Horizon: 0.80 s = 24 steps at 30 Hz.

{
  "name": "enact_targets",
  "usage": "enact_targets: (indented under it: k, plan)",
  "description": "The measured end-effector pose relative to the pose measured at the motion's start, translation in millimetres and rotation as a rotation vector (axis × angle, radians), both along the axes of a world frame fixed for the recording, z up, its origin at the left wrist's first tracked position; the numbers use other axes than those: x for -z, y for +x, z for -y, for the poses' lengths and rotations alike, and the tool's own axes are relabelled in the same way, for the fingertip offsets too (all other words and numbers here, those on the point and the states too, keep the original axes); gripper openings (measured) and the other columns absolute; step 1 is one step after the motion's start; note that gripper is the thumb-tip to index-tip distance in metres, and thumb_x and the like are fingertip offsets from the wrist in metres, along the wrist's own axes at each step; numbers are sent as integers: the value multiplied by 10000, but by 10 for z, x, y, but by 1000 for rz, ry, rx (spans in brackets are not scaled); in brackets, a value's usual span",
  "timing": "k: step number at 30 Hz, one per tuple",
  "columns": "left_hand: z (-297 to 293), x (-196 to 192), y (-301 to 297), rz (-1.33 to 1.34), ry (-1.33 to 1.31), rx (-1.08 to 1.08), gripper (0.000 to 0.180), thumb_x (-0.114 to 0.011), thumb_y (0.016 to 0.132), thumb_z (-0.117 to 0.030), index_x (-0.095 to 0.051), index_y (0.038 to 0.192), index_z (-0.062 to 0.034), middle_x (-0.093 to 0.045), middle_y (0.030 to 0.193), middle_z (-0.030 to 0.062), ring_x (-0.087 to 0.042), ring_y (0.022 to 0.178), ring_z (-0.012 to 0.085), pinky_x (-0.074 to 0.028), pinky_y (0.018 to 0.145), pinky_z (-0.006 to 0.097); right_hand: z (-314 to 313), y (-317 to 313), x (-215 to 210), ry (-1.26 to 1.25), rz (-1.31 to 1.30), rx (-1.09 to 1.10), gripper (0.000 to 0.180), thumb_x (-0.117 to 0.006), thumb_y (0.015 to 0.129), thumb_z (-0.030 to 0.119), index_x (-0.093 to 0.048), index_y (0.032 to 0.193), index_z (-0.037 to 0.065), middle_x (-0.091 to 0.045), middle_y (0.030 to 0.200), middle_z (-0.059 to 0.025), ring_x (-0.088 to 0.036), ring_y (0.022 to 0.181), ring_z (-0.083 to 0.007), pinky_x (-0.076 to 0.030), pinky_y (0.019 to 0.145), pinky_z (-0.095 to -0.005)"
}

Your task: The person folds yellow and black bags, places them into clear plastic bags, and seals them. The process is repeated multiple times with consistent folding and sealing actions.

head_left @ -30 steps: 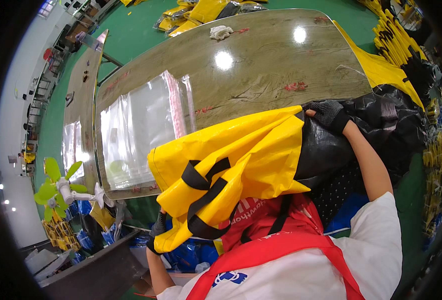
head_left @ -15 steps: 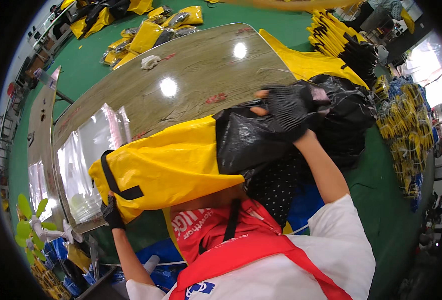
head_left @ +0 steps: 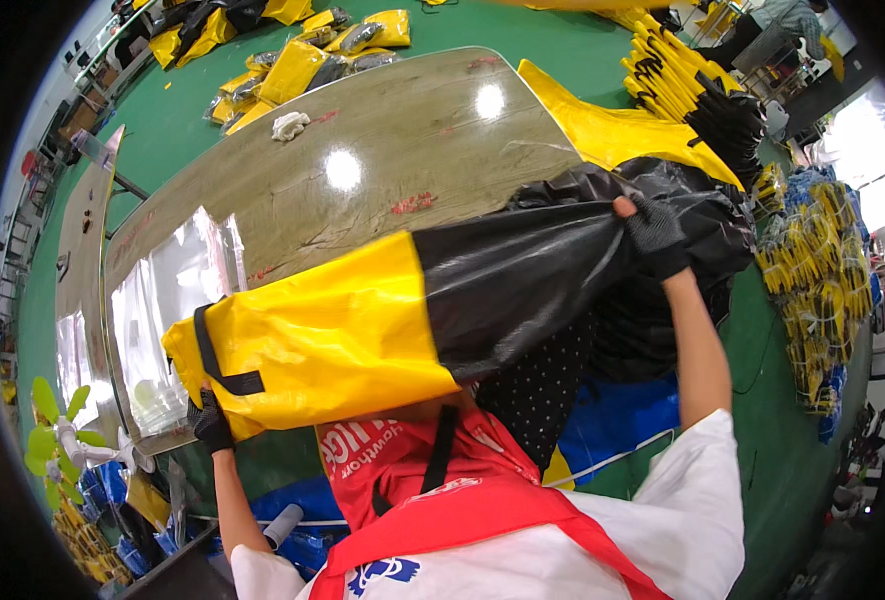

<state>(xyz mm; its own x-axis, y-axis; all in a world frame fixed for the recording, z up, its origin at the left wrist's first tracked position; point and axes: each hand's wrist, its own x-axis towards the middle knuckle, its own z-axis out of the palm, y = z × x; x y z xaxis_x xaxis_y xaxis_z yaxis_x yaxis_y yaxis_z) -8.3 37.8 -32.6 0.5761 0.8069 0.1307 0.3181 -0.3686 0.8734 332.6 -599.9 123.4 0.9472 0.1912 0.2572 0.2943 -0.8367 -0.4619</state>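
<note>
- Holding yellow-and-black bag [head_left: 398,315] at both ends, across near edge of worktop [head_left: 283,190]; cannot tell whether resting on it.
- Pinching yellow end's lower corner in left grip [head_left: 211,420], beside black strap [head_left: 219,356]; fingers partly hidden.
- Clenching gathered black end in right grip [head_left: 653,232], beside crumpled black heap [head_left: 701,192].
- From left grip, lying toward 2 o'clock; from right, toward 8.
- Long axis running 8 to 2; pointing yellow end to 8.
- Nearer yellow half: left grip.

The bag [head_left: 418,315] is bright yellow over one part, glossy black over the other, with a black strap [head_left: 238,382]. Left glove [head_left: 211,422] and right glove [head_left: 657,238] are dark grey; desk [head_left: 393,130] woodgrain brown; apron [head_left: 483,510] red; shirt [head_left: 678,510] white; cloth [head_left: 538,410] black, white-dotted.
</note>
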Motion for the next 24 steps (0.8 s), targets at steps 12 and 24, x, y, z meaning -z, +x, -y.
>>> enact_targets:
  k: [12, 24]
  plan:
    - [234, -203, 177, -175, 69, 44, 362, -601, 869, -297, -623, 1000, 39, -671, 895, 146, -637, 813, 239, -472, 714, 324, -185, 143, 316, -107, 119, 158, 513, -558, 804, 512, -644, 1037, 63, -643, 931, -181, -591, 957, -321, -418, 890, -432]
    - [989, -1108, 1111, -263, 843, 275, 611, -592, 793, -221, -355, 1324, -34, -456, 1286, 209, -413, 1202, 391, -278, 1030, 430, -911, 196, 780, -628, 79, -355, 404, -545, 810, 482, -702, 778, 111, -656, 798, -99, -574, 853, -275, -363, 875, -390]
